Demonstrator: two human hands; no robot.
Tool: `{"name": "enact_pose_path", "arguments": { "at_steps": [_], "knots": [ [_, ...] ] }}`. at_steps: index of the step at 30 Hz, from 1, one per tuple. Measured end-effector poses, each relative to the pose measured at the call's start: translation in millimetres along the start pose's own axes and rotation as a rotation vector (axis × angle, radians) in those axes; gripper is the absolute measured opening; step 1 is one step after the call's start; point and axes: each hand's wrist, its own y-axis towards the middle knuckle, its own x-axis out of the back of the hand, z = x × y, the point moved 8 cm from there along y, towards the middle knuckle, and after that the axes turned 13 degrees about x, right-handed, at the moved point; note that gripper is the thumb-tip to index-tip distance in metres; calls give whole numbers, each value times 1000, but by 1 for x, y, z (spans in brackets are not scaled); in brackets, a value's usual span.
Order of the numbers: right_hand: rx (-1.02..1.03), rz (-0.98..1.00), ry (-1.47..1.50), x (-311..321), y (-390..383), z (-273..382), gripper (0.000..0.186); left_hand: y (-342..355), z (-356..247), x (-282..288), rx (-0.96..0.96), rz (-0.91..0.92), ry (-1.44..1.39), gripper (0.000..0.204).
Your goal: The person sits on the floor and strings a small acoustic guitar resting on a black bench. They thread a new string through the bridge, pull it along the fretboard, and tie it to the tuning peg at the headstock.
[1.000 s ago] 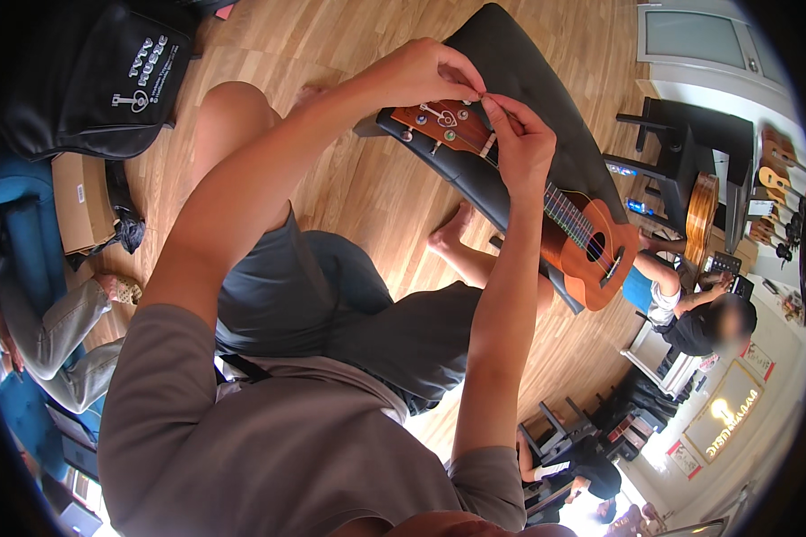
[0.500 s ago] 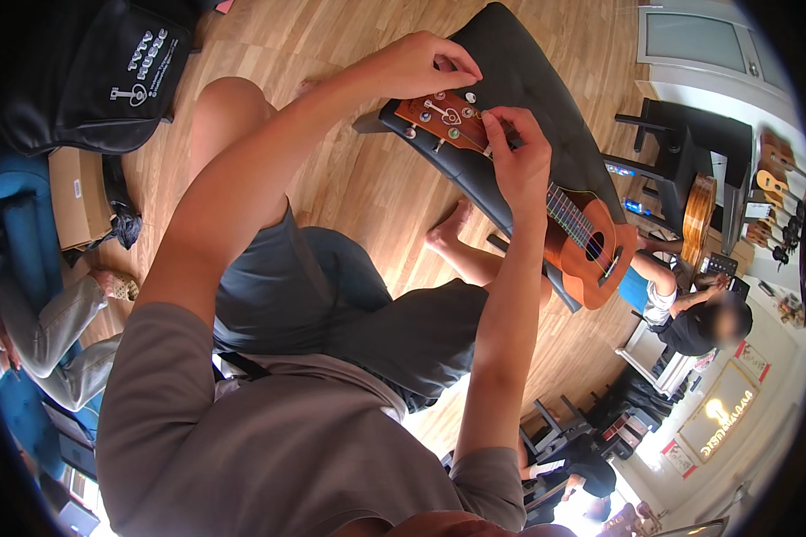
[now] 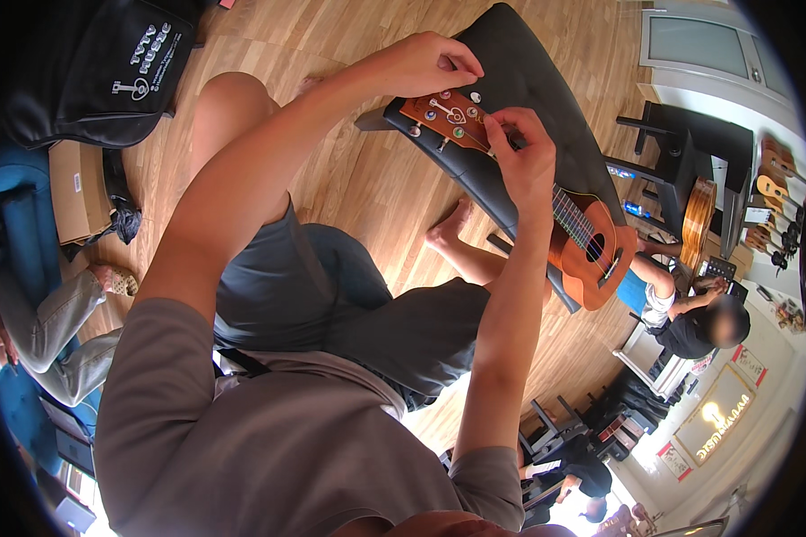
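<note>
A brown wooden ukulele (image 3: 585, 259) lies on its back along a black padded bench (image 3: 519, 63), its headstock (image 3: 448, 115) toward the far left end. Just beyond the headstock and above it, my left hand (image 3: 421, 67) has thumb and forefinger pinched together. Whatever is between those fingertips is too thin to make out. My right hand (image 3: 524, 154) is over the upper neck beside the tuning pegs, fingers curled and thumb against forefinger. It covers part of the neck, and its grip hides what it holds.
Beyond the bench at right stand dark furniture (image 3: 681, 134) and ukuleles hung on the wall (image 3: 773, 188). A seated person (image 3: 690, 322) is at the right, another (image 3: 578, 474) at lower right. At left are a black bag (image 3: 90, 80), a cardboard box (image 3: 79, 192) and someone's legs (image 3: 67, 322).
Both hands keep their pinched poses near the headstock. Hands, ukulele and bench sit very slightly farther right in the picture.
</note>
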Motion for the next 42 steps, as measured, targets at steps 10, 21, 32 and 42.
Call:
{"name": "enact_pose_path", "arguments": {
  "at_steps": [10,21,32,42],
  "knots": [
    [-27,50,6,-2,4,-3,11,1,2,-1,5,13,-18,24],
    [-93,86,-2,-3,6,-9,13,0,0,0,11,25,-5,25],
    [-125,236,-75,0,21,-1,17,-2,-1,1,35,21,-19,24],
    [-139,215,-73,-3,20,-2,19,-2,-1,2,31,20,-13,24]
  ]
}}
